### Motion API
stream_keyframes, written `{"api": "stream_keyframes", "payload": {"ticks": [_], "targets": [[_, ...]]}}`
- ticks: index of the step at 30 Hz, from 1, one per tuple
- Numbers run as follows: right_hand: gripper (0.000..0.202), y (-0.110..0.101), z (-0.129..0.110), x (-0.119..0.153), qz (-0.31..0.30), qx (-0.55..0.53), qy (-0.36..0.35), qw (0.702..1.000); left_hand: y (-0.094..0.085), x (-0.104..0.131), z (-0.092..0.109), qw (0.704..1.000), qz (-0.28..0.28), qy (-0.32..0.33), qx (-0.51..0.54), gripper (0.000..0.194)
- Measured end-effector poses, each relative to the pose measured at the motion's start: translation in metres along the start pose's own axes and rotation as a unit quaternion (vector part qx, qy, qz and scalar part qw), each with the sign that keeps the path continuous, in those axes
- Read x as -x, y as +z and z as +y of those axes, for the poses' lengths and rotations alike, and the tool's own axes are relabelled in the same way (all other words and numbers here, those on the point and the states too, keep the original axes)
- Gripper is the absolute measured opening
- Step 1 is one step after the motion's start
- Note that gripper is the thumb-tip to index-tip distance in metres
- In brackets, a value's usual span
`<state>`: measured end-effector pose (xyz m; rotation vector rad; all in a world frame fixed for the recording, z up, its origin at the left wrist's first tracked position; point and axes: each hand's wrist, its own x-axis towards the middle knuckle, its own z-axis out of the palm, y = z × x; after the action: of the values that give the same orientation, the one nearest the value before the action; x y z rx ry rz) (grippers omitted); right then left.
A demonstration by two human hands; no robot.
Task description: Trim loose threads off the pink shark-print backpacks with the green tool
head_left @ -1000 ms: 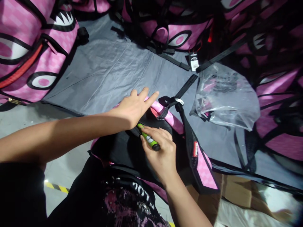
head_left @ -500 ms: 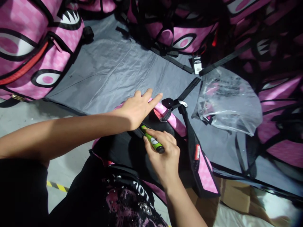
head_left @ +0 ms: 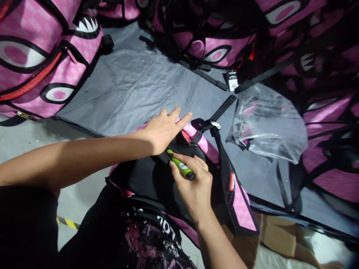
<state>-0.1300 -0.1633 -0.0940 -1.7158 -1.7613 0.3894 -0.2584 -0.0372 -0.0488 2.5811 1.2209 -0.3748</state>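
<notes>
A pink and black backpack point(head_left: 146, 175) lies at the near edge of the grey sheet, its black side up. My right hand point(head_left: 193, 179) grips a green marker pen point(head_left: 179, 164) with a black end; its far tip is at the black fabric, partly hidden by my left wrist. Flat on the upper part of the backpack rests my left hand point(head_left: 162, 129), fingers spread and holding nothing. To the right of my hands runs a shoulder strap point(head_left: 238, 201) with a pink panel and a small red label point(head_left: 232, 182).
Grey sheeting point(head_left: 134, 82) covers the work surface. A clear plastic bag point(head_left: 269, 123) lies to the right. Pink backpacks with printed eyes and teeth point(head_left: 56, 63) stand at the left, back and right. Cardboard point(head_left: 277, 235) sits below the right edge.
The view has shifted slightly. Both hands keep nearly the same place, the right one still gripping the marker pen against the backpack.
</notes>
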Motion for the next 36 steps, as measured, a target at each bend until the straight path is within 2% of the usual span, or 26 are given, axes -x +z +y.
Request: {"api": "stream_keyframes", "payload": {"ticks": [6, 10, 20, 23, 27, 30, 33, 36], "targets": [[0.016, 0.001, 0.002, -0.001, 0.001, -0.012, 0.009, 1.000, 0.000, 0.000, 0.000, 1.000, 0.000, -0.002, -0.004, 0.102], [0.013, -0.003, 0.001, 0.000, 0.027, 0.034, -0.013, 0.999, 0.001, 0.000, 0.000, 1.000, 0.005, -0.002, -0.006, 0.100], [0.014, 0.005, -0.001, -0.002, 0.004, -0.027, 0.022, 0.999, 0.001, 0.001, -0.001, 1.000, 0.006, 0.001, -0.008, 0.100], [0.014, 0.008, -0.002, -0.004, 0.016, -0.039, 0.030, 0.999, -0.001, 0.002, -0.001, 1.000, 0.002, 0.004, -0.002, 0.098], [0.015, 0.005, -0.002, -0.005, -0.002, -0.033, 0.016, 0.999, -0.002, 0.002, 0.001, 1.000, -0.001, -0.006, -0.005, 0.097], [0.014, 0.002, 0.001, -0.005, 0.011, -0.003, 0.002, 1.000, -0.002, 0.001, 0.001, 1.000, -0.003, -0.011, -0.007, 0.098], [0.014, 0.002, 0.001, -0.005, -0.001, -0.012, 0.005, 1.000, -0.001, 0.000, -0.001, 1.000, 0.007, -0.006, -0.002, 0.096], [0.012, 0.002, -0.008, -0.005, 0.012, 0.007, 0.017, 1.000, 0.001, 0.003, -0.002, 1.000, 0.029, 0.004, 0.012, 0.095]]}}
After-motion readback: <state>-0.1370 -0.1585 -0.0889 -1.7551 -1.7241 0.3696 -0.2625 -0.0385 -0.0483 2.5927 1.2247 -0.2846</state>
